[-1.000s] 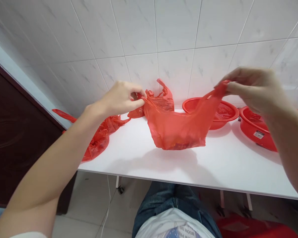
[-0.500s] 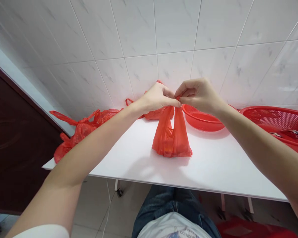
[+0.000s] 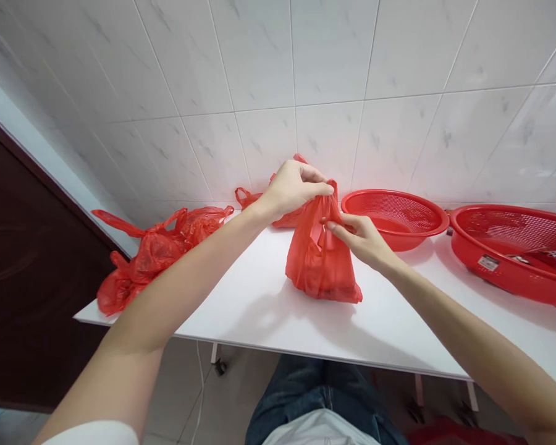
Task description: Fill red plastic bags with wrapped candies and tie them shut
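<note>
So here's the tiled wall [image 3: 328, 55], filling everything toward twelve o'clock, and up against it runs my white desk [image 3: 241, 278], with a dark brown panel [image 3: 23, 278] off past its end at nine. My jeans [image 3: 306, 389] are down at six, right by the desk's near edge. Counting from the bag I've got, the large red basket [image 3: 514, 275] sits out at three o'clock, and over at nine there's a heap of knotted red bags [image 3: 152, 259] crowding that end, partly behind my forearm. Round to two o'clock, the smaller red basket [image 3: 398, 241] is near the wall, just beside its big neighbour. And here's the red bag [image 3: 322, 266] itself, mid-desk and upright, bulging low, its top drawn up into a bunch; whether its base touches the desk, I can't tell. Another bag [image 3: 290, 217] peeks out at eleven, near the wall. My left hand [image 3: 294, 185] is on top, fingers pinched narrow around the gathered handles, while my right hand [image 3: 364, 238] comes in lower from three, fingertips nipped together on the plastic below the bunch. Dark packets [image 3: 553, 256] lie inside the large basket, and a small white label [image 3: 488, 262] shows on its outer wall.
</note>
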`<state>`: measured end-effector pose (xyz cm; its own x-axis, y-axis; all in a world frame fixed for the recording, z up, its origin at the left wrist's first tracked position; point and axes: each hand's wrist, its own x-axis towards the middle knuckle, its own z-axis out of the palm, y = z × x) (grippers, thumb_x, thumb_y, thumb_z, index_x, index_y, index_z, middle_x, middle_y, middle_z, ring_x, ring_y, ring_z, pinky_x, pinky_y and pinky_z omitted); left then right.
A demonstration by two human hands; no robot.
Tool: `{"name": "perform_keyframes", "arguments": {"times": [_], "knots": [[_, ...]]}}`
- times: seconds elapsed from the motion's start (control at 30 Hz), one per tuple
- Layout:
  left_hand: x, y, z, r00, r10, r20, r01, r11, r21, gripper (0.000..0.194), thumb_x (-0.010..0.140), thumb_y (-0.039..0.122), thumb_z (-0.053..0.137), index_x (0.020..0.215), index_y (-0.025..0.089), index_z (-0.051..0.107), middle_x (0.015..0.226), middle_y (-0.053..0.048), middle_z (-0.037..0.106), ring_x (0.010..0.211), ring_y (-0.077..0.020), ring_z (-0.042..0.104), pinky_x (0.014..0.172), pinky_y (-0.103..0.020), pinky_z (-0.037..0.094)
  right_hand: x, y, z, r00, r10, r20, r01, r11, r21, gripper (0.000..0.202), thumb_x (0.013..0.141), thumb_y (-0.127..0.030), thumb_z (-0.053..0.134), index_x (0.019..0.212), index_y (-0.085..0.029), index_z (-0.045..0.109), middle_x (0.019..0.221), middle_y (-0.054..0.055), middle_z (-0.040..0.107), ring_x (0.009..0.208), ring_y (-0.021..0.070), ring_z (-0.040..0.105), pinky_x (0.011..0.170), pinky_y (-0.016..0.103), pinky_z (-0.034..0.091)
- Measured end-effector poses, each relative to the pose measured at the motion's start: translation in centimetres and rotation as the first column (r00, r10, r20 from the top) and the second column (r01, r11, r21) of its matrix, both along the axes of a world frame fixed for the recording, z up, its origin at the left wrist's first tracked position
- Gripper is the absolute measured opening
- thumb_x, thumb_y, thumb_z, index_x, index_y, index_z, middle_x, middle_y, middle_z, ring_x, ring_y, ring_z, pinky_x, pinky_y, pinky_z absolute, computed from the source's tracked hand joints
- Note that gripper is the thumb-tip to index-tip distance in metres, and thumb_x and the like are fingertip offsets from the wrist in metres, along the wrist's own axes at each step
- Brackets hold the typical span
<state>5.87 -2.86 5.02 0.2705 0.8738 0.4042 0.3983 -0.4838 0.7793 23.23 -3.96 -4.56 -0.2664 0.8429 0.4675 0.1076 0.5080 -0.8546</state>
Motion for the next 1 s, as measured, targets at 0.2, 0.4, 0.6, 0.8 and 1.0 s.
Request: {"name": "perform_keyframes", "arguments": {"times": [0.2,0.4,0.6,0.8,1.0], "knots": [[-2.9,0.7,0.5,0.995,0.069,0.075,-0.07,0.997,0.013,0.013,0.065,0.019,0.079,0.077,0.015,0.075,0.082,-0.004,0.073,0.082,-0.0178,0.067,0.084,-0.035,0.053,1.6,2.0,-1.9,0.809,0.057,-0.585,-0.239,0.941,-0.239,0.027,0.08,-0.05,0.075,0.076,-0.024,0.068,0.079,0.002,0.07,0.076,0.0184,0.066,0.076,0.033,0.055],[-5.2,1.5,0.8,0.98,-0.184,-0.069,0.176,0.978,-0.116,0.023,0.06,0.021,0.084,0.083,0.018,0.079,0.085,-0.004,0.075,0.084,-0.0182,0.069,0.083,-0.033,0.056,2.3,3.2,-2.3,0.87,-0.029,-0.492,-0.198,0.894,-0.403,0.024,0.077,-0.04,0.075,0.074,-0.02,0.062,0.052,-0.006,0.047,0.043,0.0076,0.032,0.043,0.023,0.032],[-2.7,2.1,1.3,0.916,-0.367,-0.16,0.358,0.93,-0.082,0.019,0.069,0.022,0.078,0.088,0.018,0.078,0.087,-0.003,0.075,0.084,-0.0171,0.069,0.08,-0.031,0.055,-0.1,1.7,0.6,0.986,0.033,-0.165,-0.091,0.931,-0.354,0.019,0.073,-0.02,0.066,0.092,-0.022,0.063,0.053,-0.007,0.046,0.046,0.0095,0.032,0.045,0.023,0.021],[0.1,3.8,0.7,0.904,-0.378,-0.201,0.374,0.926,-0.056,0.013,0.073,0.018,0.074,0.084,0.012,0.074,0.079,-0.006,0.072,0.076,-0.0169,0.068,0.076,-0.033,0.054,-0.8,1.4,2.2,0.908,0.357,-0.222,-0.416,0.833,-0.365,0.023,0.076,-0.025,0.057,0.059,-0.022,0.043,0.047,-0.005,0.035,0.044,0.0087,0.019,0.045,0.026,0.017],[-0.1,4.0,-0.9,0.959,-0.263,-0.104,0.26,0.965,-0.042,0.043,0.075,0.028,0.077,0.115,0.014,0.068,0.107,-0.012,0.072,0.097,-0.0213,0.068,0.087,-0.038,0.054,-0.1,1.9,1.3,0.932,0.234,-0.278,-0.338,0.839,-0.427,0.043,0.083,-0.047,0.073,0.061,-0.021,0.047,0.047,-0.006,0.037,0.044,0.0076,0.023,0.045,0.024,0.022]]}}
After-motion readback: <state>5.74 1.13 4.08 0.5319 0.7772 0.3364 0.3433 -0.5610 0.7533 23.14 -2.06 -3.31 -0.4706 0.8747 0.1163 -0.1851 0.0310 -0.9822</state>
